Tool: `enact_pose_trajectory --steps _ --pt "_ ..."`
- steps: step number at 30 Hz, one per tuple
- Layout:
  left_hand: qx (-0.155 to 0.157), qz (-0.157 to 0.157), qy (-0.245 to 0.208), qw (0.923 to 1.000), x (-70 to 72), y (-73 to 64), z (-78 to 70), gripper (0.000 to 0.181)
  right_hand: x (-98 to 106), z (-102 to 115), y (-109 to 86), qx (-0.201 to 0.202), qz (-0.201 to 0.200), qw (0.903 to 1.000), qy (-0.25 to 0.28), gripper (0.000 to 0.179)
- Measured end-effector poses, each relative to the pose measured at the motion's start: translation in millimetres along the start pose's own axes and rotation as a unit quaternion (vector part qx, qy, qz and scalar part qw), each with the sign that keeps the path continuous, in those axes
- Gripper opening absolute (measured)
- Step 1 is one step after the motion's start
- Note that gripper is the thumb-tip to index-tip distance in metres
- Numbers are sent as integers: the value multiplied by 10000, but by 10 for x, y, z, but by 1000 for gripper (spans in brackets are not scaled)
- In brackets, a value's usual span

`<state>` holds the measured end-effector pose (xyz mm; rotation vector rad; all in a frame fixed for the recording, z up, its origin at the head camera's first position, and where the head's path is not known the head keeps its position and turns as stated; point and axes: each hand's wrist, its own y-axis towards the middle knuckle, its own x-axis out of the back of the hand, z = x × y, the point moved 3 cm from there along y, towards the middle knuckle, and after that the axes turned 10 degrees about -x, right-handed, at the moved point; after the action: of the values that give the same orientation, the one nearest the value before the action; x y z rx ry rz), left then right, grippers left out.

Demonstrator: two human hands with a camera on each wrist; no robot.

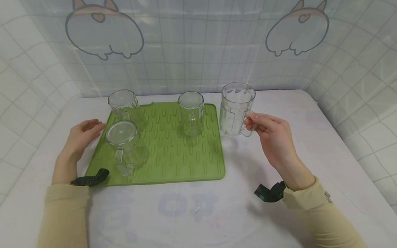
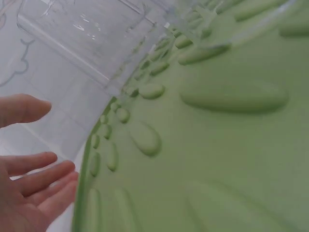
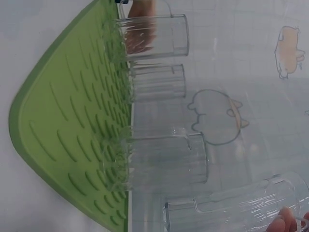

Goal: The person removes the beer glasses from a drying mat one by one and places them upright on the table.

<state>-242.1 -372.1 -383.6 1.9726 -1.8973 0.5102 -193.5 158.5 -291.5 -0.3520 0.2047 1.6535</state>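
Observation:
My right hand (image 1: pixel 274 138) pinches the handle of a clear glass mug (image 1: pixel 233 116) just beyond the right edge of a green ribbed mat (image 1: pixel 169 156). That mug has its mouth up; part of it fills the lower corner of the right wrist view, with the fingertips (image 3: pixel 285 220) at its side. Beside the mat's left edge, my left hand (image 1: pixel 81 136) holds nothing, its fingers relaxed and thumb apart. Close to it on the mat are a front left mug (image 1: pixel 132 154), standing bottom up, and a back left mug (image 1: pixel 121 106). Another mug (image 1: pixel 191 116) stands at the mat's back right.
A white cloth (image 1: pixel 185 222) covers the table around the mat. Behind it rises a tiled-pattern curtain (image 1: pixel 203 44) with animal drawings, and similar sheeting encloses both sides. Dark wrist cameras (image 1: pixel 270 192) project inward from the sleeves.

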Motion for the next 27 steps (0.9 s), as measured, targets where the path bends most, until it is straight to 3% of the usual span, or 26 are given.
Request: enact_pose_trajectory --steps 6,8,15,27 --pt "-186 -676 -1063 9919 5 46 178 71 17 -2 12 11 -74 10000 -66 16" --pt "-331 -844 -1215 9884 6 62 246 65 24 -2 14 24 -60 10000 -24 16" --pt "-799 -1175 -2137 9665 -40 105 385 57 40 -2 28 57 -63 9999 70 16" --pt "-956 -1142 -2264 9626 -67 103 396 58 84 39 51 180 -35 9992 361 15"
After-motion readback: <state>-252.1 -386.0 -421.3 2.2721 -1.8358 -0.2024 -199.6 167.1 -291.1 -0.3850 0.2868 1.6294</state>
